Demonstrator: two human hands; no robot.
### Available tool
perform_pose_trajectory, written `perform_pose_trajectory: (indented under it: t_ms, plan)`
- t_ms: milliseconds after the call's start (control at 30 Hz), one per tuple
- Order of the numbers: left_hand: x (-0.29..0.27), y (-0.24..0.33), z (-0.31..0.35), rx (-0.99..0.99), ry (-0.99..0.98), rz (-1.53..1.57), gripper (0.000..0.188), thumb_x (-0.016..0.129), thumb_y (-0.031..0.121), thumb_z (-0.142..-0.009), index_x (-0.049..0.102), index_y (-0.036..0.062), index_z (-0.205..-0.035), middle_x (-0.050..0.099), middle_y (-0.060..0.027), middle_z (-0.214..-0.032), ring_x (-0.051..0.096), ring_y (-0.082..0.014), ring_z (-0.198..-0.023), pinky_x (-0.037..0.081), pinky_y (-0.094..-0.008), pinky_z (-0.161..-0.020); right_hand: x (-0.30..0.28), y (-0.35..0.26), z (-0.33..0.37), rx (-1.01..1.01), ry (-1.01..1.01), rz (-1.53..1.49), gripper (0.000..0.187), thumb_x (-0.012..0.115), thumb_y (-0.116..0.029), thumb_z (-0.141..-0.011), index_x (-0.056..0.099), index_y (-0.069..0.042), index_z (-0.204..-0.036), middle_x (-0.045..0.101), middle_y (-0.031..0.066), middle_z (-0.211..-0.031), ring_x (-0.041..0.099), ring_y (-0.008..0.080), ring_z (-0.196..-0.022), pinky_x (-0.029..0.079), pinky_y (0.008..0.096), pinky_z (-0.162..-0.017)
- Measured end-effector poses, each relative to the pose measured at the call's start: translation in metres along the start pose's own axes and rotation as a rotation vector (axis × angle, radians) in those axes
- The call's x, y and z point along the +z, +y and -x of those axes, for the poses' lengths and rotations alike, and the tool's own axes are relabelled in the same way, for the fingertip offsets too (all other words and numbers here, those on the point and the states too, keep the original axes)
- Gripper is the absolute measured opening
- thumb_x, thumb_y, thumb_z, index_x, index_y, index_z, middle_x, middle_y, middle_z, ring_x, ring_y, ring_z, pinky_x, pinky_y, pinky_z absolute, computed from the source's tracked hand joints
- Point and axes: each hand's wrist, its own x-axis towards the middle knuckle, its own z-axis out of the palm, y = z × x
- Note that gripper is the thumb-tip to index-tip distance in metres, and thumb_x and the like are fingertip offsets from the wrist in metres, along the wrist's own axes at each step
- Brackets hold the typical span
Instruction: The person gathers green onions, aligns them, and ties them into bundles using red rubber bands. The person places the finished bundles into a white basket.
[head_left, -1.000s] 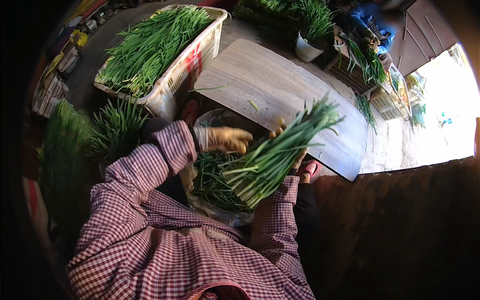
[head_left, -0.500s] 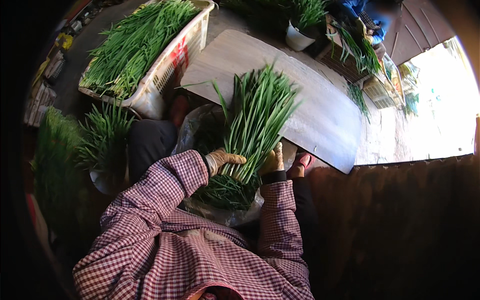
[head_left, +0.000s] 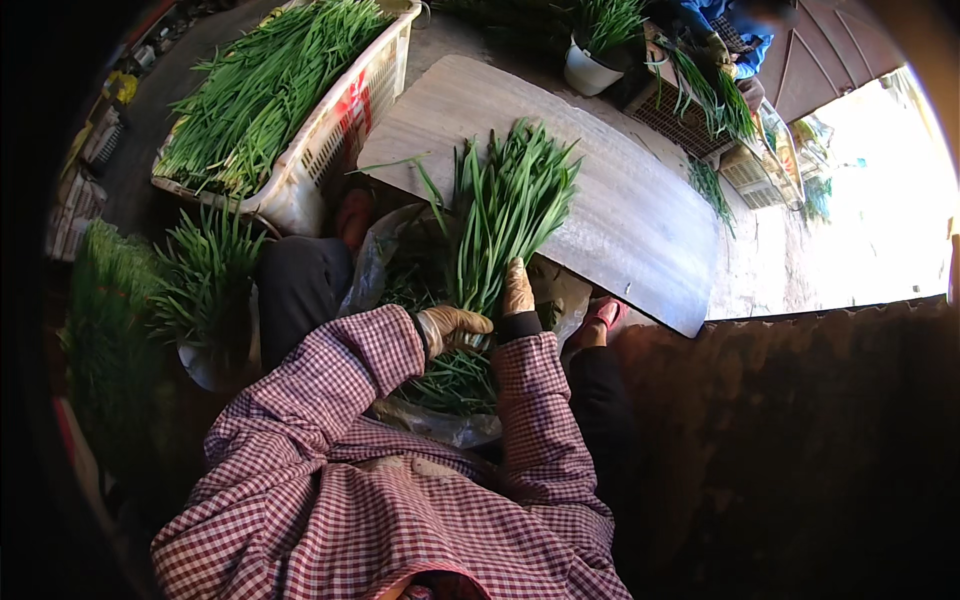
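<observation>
In front of me a bunch of green chives (head_left: 508, 205) stands nearly upright, its leaf tips fanned over the edge of a grey board (head_left: 620, 225). My left hand (head_left: 452, 328), in a stained tan glove, is closed round the pale stalk ends from the left. My right hand (head_left: 517, 290), gloved too, presses on the right side of the bunch a bit higher; the bunch partly hides its fingers. Under both hands lies a heap of loose chives (head_left: 450, 385) in a clear plastic bag (head_left: 440, 427) between my legs.
A white plastic crate (head_left: 300, 160) piled with chives stands at the far left. White buckets of chives stand to my left (head_left: 205, 365) and beyond the board (head_left: 588, 72). At the far right a person in blue (head_left: 750, 60) handles chives over a dark crate (head_left: 672, 112).
My right hand has moved left and up against the bunch, its thumb side now in plain sight. The bunch is drawn narrower and more upright; the left hand has shifted slightly.
</observation>
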Motion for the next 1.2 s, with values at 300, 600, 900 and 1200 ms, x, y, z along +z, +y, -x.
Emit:
perform_pose_trajectory:
  t_ms: [300,600,900,1200]
  plan:
    - [-0.003,0.008,0.003,0.068,-0.073,0.109,0.014,0.059,0.001,-0.064,0.06,-0.005,-0.077,0.059,-0.0166,-0.097,0.06,-0.0227,-0.077,0.052,-0.0318,-0.072,-0.042,-0.074,0.09,0.137,-0.178,0.224,0.038,0.059,-0.006,-0.081,0.045,0.004,-0.114,0.058,0.0089,-0.092,0.056,0.0155,-0.085,0.046,0.0275,-0.073]
    - [0.012,0.016,0.017,0.031,-0.125,0.304,0.008,0.06,0.0,-0.068,0.055,0.0031,-0.075,0.058,-0.0086,-0.078,0.059,-0.0276,-0.08,0.042,-0.0611,-0.084,-0.018,-0.041,0.079,-0.171,-0.069,0.269,0.032,0.061,0.002,-0.076,0.051,-0.004,-0.107,0.056,0.0018,-0.09,0.053,0.01,-0.078,0.045,0.0224,-0.068]
    - [0.01,0.008,0.003,0.011,-0.087,-0.007,0.025,0.058,0.002,-0.073,0.055,-0.0088,-0.094,0.06,-0.0195,-0.091,0.06,-0.0287,-0.087,0.05,-0.0412,-0.081,0.01,-0.055,0.093,-0.275,0.073,0.719,0.038,0.066,-0.009,-0.075,0.049,-0.007,-0.108,0.055,0.0024,-0.078,0.052,0.0094,-0.067,0.047,0.0243,-0.058]
    - [0.003,-0.005,-0.012,0.078,0.032,-0.063,0.012,0.062,0.002,-0.07,0.061,-0.0043,-0.08,0.061,-0.0174,-0.087,0.061,-0.0257,-0.082,0.052,-0.0384,-0.075,-0.021,-0.048,0.08,-0.274,0.079,0.5,0.017,0.058,-0.003,-0.08,0.053,0.002,-0.095,0.058,0.0078,-0.076,0.056,0.0116,-0.061,0.047,0.0238,-0.053]
